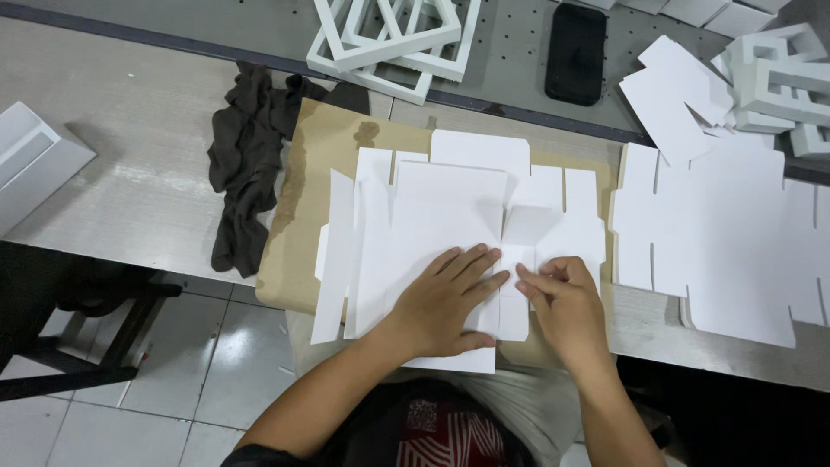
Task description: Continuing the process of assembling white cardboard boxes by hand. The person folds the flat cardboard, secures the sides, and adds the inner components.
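A white die-cut paper box blank (432, 207) lies flat on a brown cardboard sheet (320, 156) at the table's front edge. My left hand (445, 303) presses flat on the blank's lower middle panel, fingers spread and pointing right. My right hand (562, 298) is beside it, fingertips pinching a small flap at a fold near the blank's lower right. The fingertips of both hands almost meet.
A stack of flat white blanks (718, 233) lies to the right. A dark crumpled cloth (246, 164) sits left of the cardboard. White frame pieces (389, 39), a black phone (575, 52) and more white boxes (778, 78) lie at the back. A white box (30, 160) is far left.
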